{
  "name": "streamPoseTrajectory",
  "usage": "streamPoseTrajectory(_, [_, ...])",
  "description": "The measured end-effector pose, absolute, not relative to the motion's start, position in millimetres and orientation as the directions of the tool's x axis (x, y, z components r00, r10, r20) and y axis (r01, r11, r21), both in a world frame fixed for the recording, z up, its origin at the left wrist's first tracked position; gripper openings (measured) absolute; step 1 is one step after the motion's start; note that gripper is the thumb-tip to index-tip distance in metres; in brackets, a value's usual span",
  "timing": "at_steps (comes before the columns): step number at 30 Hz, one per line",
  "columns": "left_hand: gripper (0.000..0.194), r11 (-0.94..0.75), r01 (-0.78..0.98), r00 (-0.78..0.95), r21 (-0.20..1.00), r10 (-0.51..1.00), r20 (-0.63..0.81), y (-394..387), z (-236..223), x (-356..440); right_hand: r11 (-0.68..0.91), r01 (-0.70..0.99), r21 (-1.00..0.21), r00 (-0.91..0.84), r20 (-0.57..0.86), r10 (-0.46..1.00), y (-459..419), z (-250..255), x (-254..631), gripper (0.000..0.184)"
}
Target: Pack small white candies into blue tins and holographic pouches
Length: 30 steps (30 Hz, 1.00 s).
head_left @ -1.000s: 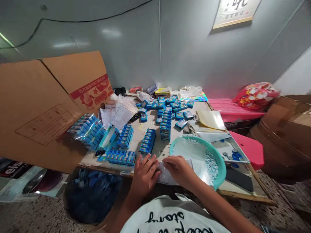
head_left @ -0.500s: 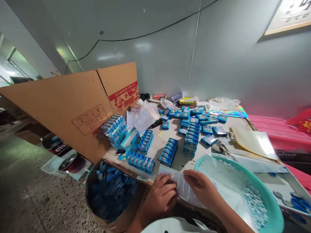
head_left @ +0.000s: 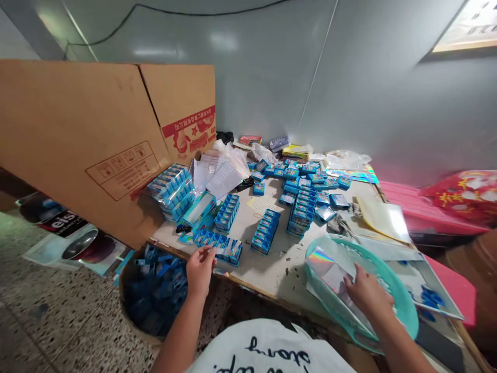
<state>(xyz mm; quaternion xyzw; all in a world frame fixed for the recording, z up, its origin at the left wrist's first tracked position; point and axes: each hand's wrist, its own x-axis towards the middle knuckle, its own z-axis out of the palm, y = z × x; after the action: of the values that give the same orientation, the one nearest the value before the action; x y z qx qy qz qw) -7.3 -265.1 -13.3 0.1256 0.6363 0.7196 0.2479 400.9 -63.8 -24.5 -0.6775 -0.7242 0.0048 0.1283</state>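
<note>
"So, what do you have on the left?"
"From afar, I see the left hand (head_left: 200,270) pinching a pale strip (head_left: 222,251) at the front row of blue boxes (head_left: 212,240) on the tabletop (head_left: 252,272)."
"And the right hand (head_left: 368,291)?"
"It's on a pale sheet (head_left: 331,274) across the teal basin (head_left: 412,317); I can't tell whether it grips."
</note>
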Motion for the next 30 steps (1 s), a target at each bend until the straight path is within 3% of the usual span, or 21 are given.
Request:
streamPoseTrajectory(2, [0.055, -0.073, -0.242, -0.826, 0.967, 0.538, -0.166, -263.0, -12.5, -18.1, 0.077, 0.986, -0.146, -0.03, 0.304, 0.952, -75.1, -22.9, 382.3, 0.057])
streamPoseTrajectory(3, [0.059, -0.072, -0.261, -0.815, 0.963, 0.55, -0.18, -261.4, -11.5, -21.6, 0.136, 0.973, -0.187, -0.062, 0.357, 0.932, -82.7, -18.5, 368.2, 0.055])
streamPoseTrajectory(6, [0.062, -0.058, -0.309, -0.782, 0.949, 0.584, -0.218, -254.7, -6.6, -26.7, 0.423, 0.788, -0.448, -0.212, 0.447, 0.869, -108.0, -1.1, 311.7, 0.046])
streamPoseTrajectory(8, [0.061, -0.051, -0.339, -0.763, 0.939, 0.599, -0.243, -249.4, -1.8, -25.3, 0.482, 0.558, -0.675, -0.312, 0.367, 0.876, -122.9, 7.4, 268.8, 0.041])
streamPoseTrajectory(10, [0.059, -0.051, -0.369, -0.746, 0.928, 0.611, -0.263, -244.0, 4.3, -19.5, 0.35, 0.342, -0.872, -0.442, 0.18, 0.879, -133.2, 10.6, 228.9, 0.045])
streamPoseTrajectory(12, [0.058, -0.058, -0.4, -0.738, 0.915, 0.613, -0.284, -239.3, 10.7, -9.7, 0.201, 0.219, -0.955, -0.558, 0.047, 0.829, -137.1, 9.4, 197.5, 0.053])
streamPoseTrajectory(19, [0.056, -0.102, -0.462, -0.79, 0.881, 0.498, -0.356, -233.3, 19.8, 31.8, -0.051, 0.07, -0.996, -0.804, -0.087, 0.588, -111.9, 8.2, 152.1, 0.068])
streamPoseTrajectory(24, [0.055, -0.067, -0.355, -0.83, 0.932, 0.48, -0.282, -239.0, 15.9, 28.0, -0.109, 0.069, -0.992, -0.871, -0.113, 0.478, -85.6, 29.7, 139.1, 0.058])
streamPoseTrajectory(26, [0.056, -0.029, -0.261, -0.808, 0.965, 0.554, -0.201, -241.3, 16.5, 16.7, -0.008, 0.069, -0.998, -0.906, -0.066, 0.419, -75.8, 39.0, 131.7, 0.05])
streamPoseTrajectory(30, [0.059, 0.039, -0.148, -0.689, 0.988, 0.713, -0.131, -239.8, 23.8, -10.4, 0.397, 0.03, -0.917, -0.964, 0.078, 0.255, -67.8, 52.0, 105.3, 0.036])
